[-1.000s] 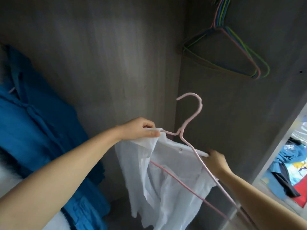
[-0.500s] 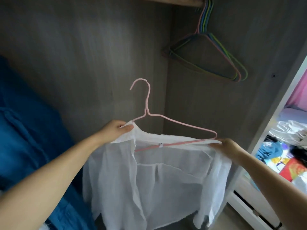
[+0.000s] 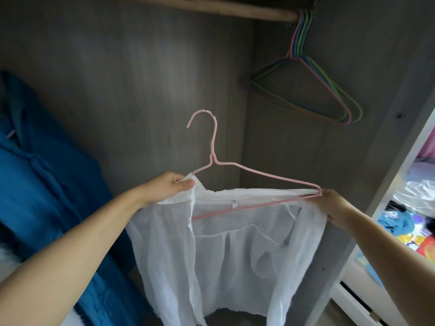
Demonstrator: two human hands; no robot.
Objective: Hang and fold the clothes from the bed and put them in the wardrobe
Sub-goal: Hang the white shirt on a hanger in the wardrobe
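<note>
Holding the white shirt (image 3: 235, 243) on its pink hanger (image 3: 256, 184)
My left hand (image 3: 169, 187) and right hand (image 3: 334, 203) pinch its shoulders; I've yet to hook the rod (image 3: 211, 8)

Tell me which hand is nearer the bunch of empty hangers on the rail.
Right. The right hand pinches the pink hanger's end below the empty hangers; the left hand grips the white shirt farther left.
</note>
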